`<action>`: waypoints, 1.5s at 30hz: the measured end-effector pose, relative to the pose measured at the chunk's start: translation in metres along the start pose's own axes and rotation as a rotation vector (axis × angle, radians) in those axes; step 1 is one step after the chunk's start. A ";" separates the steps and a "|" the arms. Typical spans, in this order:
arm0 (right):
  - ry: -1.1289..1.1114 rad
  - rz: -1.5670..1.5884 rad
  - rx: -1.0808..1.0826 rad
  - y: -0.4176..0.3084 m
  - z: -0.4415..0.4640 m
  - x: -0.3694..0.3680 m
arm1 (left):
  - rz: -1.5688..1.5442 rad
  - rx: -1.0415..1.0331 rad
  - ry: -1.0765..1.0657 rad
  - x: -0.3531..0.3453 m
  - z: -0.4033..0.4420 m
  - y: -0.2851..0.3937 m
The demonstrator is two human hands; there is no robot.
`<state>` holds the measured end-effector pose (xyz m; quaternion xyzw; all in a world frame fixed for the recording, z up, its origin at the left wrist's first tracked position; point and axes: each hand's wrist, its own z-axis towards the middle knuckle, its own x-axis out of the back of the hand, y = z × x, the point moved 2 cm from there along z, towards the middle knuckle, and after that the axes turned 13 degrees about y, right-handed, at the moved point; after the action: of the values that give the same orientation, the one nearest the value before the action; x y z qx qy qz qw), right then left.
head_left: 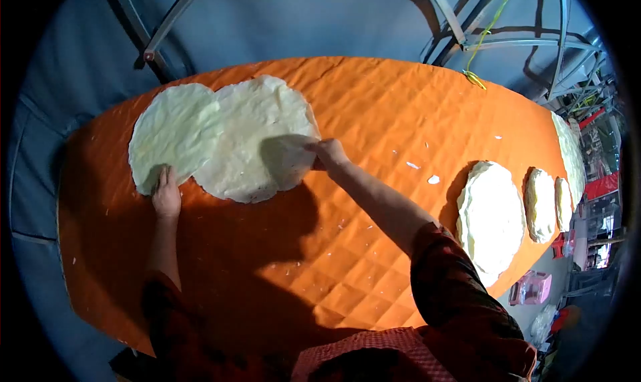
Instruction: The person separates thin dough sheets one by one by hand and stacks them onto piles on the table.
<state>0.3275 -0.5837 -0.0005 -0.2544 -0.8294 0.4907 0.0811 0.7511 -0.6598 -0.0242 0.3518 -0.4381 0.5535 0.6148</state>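
Orange quilted tabletop (380,115), upper left of frame: two pale, round, dough-like sheets (250,111) met. The right hand (323,153) pinched one's right edge, probably keeping it taut; the left hand (167,194) touched the other's lower edge, grip unclear.

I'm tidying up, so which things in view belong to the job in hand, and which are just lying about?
In the job:
left sheet, under the left hand
right sheet, its edge at the right hand
orange cover
pale piles, probably

Just lying about, it seems:
yellow cord
white scraps
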 end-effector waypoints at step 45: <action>0.295 -0.755 0.999 0.049 -0.397 0.657 | -1.801 0.993 -0.726 0.268 -0.447 0.712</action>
<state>-0.0671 0.0717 0.0827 0.0585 -0.5134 0.7154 0.4703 0.1148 -0.0506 0.0225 0.8951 0.0971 -0.1213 0.4180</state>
